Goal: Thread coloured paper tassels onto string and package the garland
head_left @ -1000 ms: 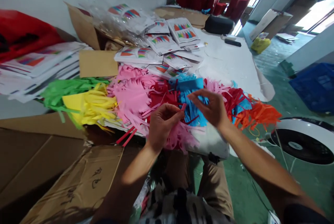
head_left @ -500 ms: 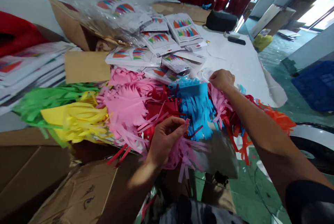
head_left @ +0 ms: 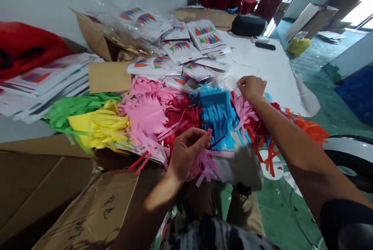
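Note:
My left hand (head_left: pixel 188 151) is closed in a pinch on a pink paper tassel (head_left: pixel 205 164). A short pink end stands up past the thumb, and fringed strips hang below the hand. My right hand (head_left: pixel 251 87) is bent at the table's white surface, fingers pinched together; whatever they hold is too small to make out. Under that hand lies a second pink fringe bunch (head_left: pixel 244 112). Between the hands sits blue fringed paper (head_left: pixel 218 116), with dark red fringe (head_left: pixel 183 116) to its left. Further left are pink fringe (head_left: pixel 147 116), yellow fringe (head_left: pixel 101 125) and green fringe (head_left: pixel 83 108).
Printed packets (head_left: pixel 182 50) are heaped at the back, beside an open carton (head_left: pixel 93 34) with clear plastic. A stack of packets (head_left: pixel 49 83) lies left. A black case (head_left: pixel 248 25) and a dark slim object (head_left: pixel 265 46) rest on the white sheet (head_left: pixel 256 61). Orange fringe (head_left: pixel 313 129) hangs right.
The view has shifted slightly, so the things at the left appear further right. Both hands keep their pinches almost in place. The strips under my left hand have swung a little.

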Tool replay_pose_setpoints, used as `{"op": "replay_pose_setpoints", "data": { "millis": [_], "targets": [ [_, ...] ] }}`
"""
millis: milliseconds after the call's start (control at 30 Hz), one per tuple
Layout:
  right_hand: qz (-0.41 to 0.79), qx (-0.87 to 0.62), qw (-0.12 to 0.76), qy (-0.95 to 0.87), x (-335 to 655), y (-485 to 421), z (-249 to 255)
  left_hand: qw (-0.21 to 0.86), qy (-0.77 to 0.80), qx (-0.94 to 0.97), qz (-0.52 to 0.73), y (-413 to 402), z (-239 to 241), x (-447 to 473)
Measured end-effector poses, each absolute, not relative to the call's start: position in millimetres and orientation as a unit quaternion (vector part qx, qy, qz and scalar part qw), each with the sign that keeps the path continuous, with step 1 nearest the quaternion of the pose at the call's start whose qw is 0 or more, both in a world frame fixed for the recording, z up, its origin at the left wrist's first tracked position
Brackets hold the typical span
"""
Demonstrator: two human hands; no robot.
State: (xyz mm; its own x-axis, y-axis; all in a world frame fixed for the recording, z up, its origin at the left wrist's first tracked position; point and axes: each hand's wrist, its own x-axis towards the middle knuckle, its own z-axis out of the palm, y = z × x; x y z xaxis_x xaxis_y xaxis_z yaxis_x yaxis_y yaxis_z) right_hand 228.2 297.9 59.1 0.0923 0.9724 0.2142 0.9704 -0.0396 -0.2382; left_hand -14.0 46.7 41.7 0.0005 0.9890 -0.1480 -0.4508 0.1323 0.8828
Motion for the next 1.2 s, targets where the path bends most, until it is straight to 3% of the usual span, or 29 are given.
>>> {"op": "replay_pose_setpoints", "data": {
  "millis": [100, 233, 367, 500, 1200],
  "targets": [
    [0.008, -0.667, 0.257, -0.699, 222.8, 267.0, 79.6, 0.602, 0.423, 0.355, 0.577, 43.2, 43.2, -11.5],
    [0.105, -0.508, 0.404, -0.754, 201.1, 180.5, 99.6, 0.567, 0.43, 0.393, 0.583, 35.9, 45.9, -9.5],
    [0.29, -0.412, 0.387, -0.772, 181.6, 94.4, 96.1, 0.533, 0.448, 0.431, 0.574, 25.7, 46.3, -9.3],
    [0.365, -0.395, 0.363, -0.761, 178.7, 61.5, 92.1, 0.514, 0.439, 0.476, 0.563, 15.8, 43.8, -9.2],
    [0.281, -0.411, 0.344, -0.796, 183.1, 30.6, 97.5, 0.439, 0.409, 0.569, 0.563, -4.4, 41.1, -9.8]
  ]
}}
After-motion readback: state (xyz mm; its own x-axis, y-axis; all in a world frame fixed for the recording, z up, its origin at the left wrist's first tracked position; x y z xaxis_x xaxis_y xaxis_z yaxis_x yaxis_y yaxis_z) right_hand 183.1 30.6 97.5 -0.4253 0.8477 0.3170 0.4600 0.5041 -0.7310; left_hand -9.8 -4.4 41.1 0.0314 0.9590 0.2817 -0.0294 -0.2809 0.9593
